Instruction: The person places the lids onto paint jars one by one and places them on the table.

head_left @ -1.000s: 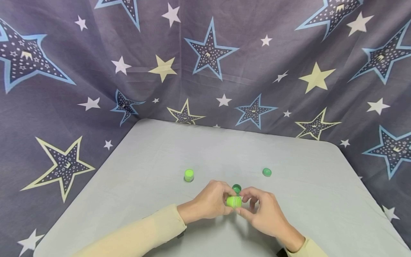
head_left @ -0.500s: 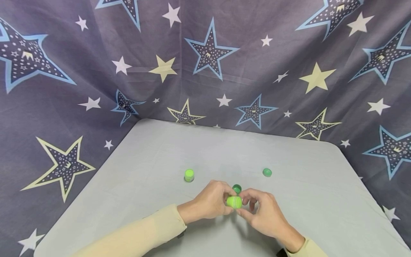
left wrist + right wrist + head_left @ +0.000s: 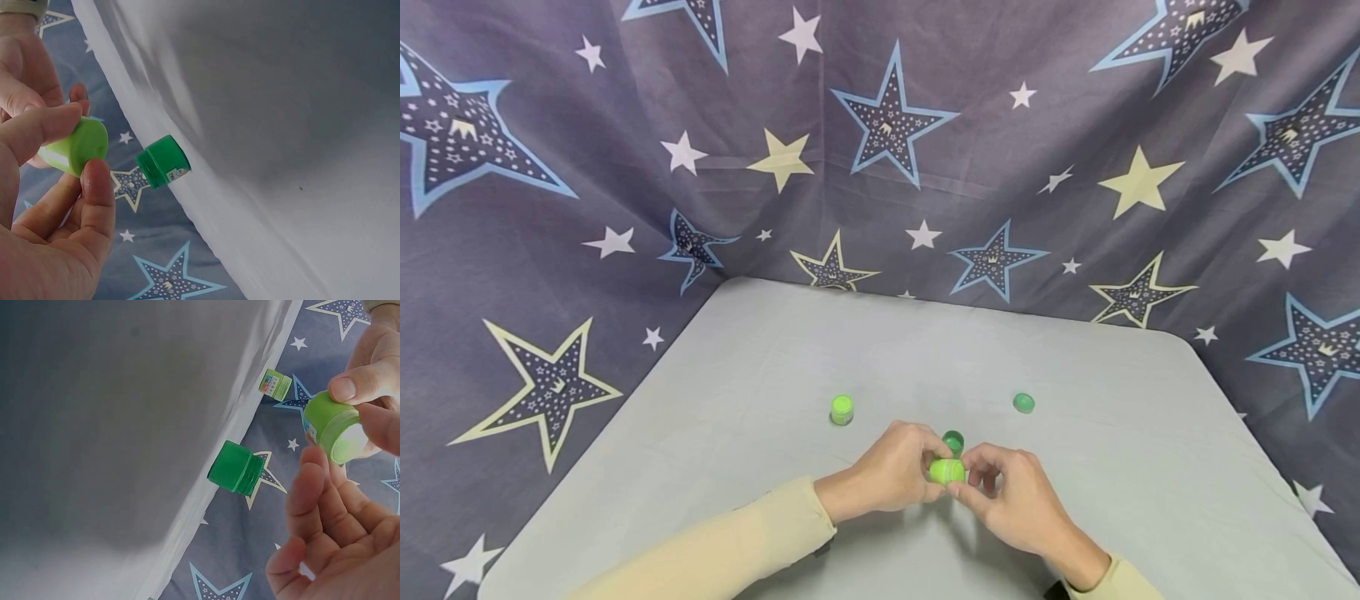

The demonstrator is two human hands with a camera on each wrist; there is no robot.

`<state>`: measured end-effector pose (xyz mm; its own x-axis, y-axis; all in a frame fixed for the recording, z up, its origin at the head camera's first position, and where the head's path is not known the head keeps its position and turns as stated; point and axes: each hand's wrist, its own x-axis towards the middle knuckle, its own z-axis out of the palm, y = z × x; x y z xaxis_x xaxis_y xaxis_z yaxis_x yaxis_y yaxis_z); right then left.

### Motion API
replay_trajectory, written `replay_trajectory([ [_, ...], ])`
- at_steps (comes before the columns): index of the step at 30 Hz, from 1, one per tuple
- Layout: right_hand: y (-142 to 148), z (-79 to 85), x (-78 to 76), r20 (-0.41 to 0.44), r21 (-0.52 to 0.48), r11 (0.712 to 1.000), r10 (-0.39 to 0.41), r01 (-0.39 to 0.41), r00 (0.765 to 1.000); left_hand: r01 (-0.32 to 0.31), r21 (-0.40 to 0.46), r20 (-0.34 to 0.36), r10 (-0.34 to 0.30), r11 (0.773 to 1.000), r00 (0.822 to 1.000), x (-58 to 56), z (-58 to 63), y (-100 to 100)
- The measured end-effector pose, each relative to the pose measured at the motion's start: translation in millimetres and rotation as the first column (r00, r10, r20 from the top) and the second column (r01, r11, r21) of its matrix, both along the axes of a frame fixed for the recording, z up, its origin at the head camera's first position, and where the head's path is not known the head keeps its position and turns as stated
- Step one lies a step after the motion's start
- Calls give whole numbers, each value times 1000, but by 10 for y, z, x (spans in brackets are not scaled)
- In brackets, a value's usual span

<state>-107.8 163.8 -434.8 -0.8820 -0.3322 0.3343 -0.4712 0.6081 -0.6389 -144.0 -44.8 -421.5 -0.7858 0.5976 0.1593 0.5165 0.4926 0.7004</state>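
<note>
In the head view, my left hand [image 3: 891, 467] grips a small light green jar [image 3: 946, 472] above the table, tipped on its side. Thumb and fingers of my right hand [image 3: 1018, 504] pinch the jar's right end, where its lid [image 3: 348, 442] shows pale and shiny in the right wrist view. Just beyond the hands stands a dark green jar [image 3: 953, 442] without a lid; its threaded neck shows in the left wrist view. Part of the held jar is hidden by fingers.
Another light green jar [image 3: 842, 409], its lid on, stands to the left on the white table [image 3: 760, 367]. A dark green lid [image 3: 1024, 402] lies at the right. Star-patterned cloth [image 3: 880, 208] hangs behind the table.
My right thumb and fingers have come in slightly to the left, onto the lid end of the light green jar. The left hand has barely moved.
</note>
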Motion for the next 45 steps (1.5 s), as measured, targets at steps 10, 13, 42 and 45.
replay_trajectory([
  [10,14,-8,-8,-4,3,1000,-27,27,1000,-8,5,-10,8,1000,1000,-11,3,-17],
  [13,25,0,-8,2,-3,999,-42,42,999,-23,4,-16,24,1000,1000,-21,4,-32],
  [42,96,29,-11,19,9,995,-100,99,995,-177,-25,-64,175,984,983,-227,49,-141],
  [45,102,31,-6,29,11,994,-105,105,994,-201,-44,-74,197,979,978,-270,44,-152],
])
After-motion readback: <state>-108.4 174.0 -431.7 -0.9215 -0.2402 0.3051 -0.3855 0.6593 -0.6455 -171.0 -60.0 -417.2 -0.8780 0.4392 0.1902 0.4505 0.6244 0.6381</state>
